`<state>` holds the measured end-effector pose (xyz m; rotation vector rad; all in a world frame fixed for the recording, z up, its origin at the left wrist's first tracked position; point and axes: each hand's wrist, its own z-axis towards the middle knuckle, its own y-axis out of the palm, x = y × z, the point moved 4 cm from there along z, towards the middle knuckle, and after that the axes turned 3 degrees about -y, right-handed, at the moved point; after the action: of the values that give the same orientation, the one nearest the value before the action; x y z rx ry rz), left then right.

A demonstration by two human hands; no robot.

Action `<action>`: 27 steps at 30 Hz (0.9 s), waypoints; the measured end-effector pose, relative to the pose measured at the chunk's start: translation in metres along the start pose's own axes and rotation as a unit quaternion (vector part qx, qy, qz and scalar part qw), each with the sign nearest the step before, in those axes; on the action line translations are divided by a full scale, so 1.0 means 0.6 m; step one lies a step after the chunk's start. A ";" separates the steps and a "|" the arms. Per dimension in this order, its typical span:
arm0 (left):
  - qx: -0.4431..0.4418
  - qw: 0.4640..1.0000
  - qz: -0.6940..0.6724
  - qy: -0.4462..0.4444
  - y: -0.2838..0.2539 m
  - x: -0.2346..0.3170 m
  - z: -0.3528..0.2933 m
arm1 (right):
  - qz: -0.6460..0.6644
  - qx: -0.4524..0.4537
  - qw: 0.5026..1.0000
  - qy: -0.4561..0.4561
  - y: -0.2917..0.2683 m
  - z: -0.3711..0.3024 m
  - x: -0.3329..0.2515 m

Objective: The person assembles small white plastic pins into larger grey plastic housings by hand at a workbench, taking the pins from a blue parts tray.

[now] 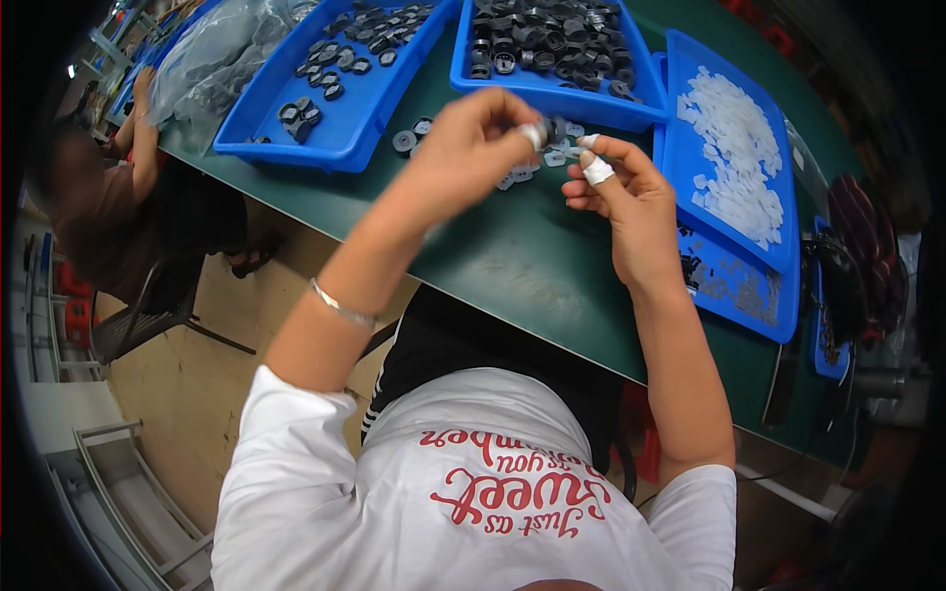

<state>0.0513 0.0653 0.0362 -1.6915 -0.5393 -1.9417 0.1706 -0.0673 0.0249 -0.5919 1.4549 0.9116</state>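
Narrow fingertip pinches, both sides: left hand (483, 140) grips a dark round part (555, 128), blurred; right hand (633, 187) has thumb and index almost together on what looks like a small pale piece (571, 153), fine detail too small to tell. Hands meet just beyond the green table's (552, 266) near edge, probably so both small things can be worked close together. White wraps cover some fingertips, likely as protection or for grip. Loose white pieces (516, 177) lie on the table under the hands, presumably for quick pickup. Supply seems sorted by kind: middle blue tray (552, 100) heaped with dark round parts, left blue tray (286, 150) with fewer, more spread out, right blue tray (676, 163) with flat white pieces, overlapping a lower blue tray (754, 323), maybe to save space. All main trays ring the hands, likely for short reaches. Writing: red script across the white shirt (296, 483), upside down from this view; no brand or label legible on trays or parts.
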 end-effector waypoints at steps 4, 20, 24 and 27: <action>0.026 0.986 -0.144 -0.076 0.037 -0.025 -0.082 | 0.076 -0.035 0.995 0.058 0.011 -0.004 0.006; 0.038 0.984 -0.149 -0.093 0.056 -0.049 -0.084 | -0.057 -0.071 0.996 -0.017 0.015 -0.005 0.005; 0.062 0.965 -0.219 -0.127 0.048 -0.051 -0.084 | -0.079 -0.087 0.993 0.004 0.018 -0.007 0.011; 0.079 0.964 -0.218 -0.126 0.049 -0.060 -0.082 | -0.082 -0.076 0.994 -0.016 0.023 -0.012 0.006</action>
<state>0.0339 0.0166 -0.0074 -1.8410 -1.2190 -1.9078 0.1549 -0.0650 0.0232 -0.7937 1.2957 0.9028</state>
